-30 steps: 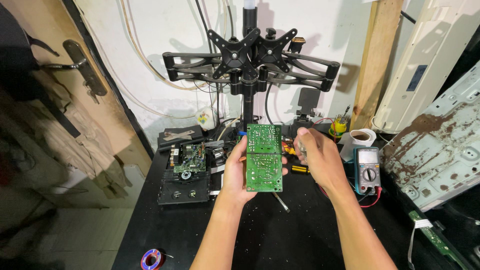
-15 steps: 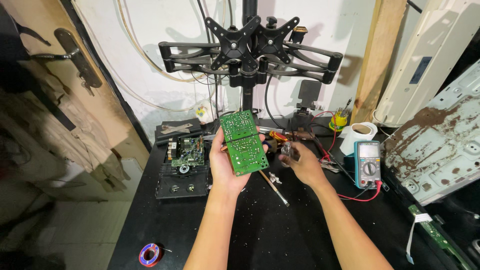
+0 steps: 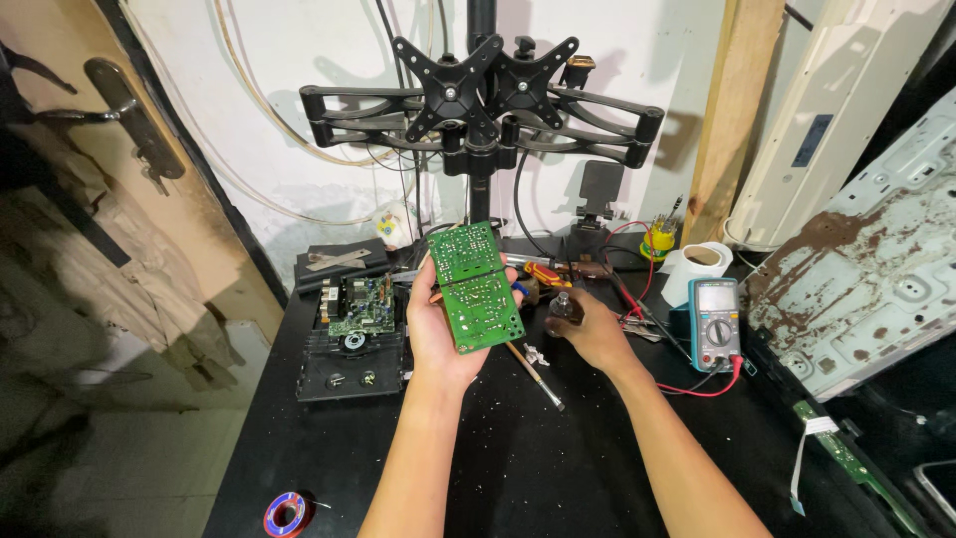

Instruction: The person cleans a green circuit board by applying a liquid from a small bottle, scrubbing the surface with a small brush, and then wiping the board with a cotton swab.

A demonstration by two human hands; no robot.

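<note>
The left hand point(image 3: 443, 329) holds a green circuit board point(image 3: 475, 286) up above the black table point(image 3: 558, 458), with the fingers closed around its edges and the solder side turned to the camera. The board stands almost upright, a little tilted to the left. The right hand point(image 3: 588, 329) is just to the right of the board and lower, close to the table, and it is closed around a small dark bottle point(image 3: 564, 309) with a rounded top.

Between the two hands, below the board, a thin brush point(image 3: 533, 374) lies on the table, and its tip points toward the person. To the right of the right hand there is a blue multimeter point(image 3: 714, 321) with red and black leads point(image 3: 697, 384), and behind it a white roll of tape point(image 3: 700, 267). To the left of the left hand an opened black device point(image 3: 351, 344) shows its own green board. Behind both hands a black monitor arm stand point(image 3: 478, 100) rises in front of the white wall. Near the left elbow, at the table edge, lies a small spool of wire point(image 3: 287, 514). Far to the right of the right arm leans a rusty metal panel point(image 3: 866, 279).
</note>
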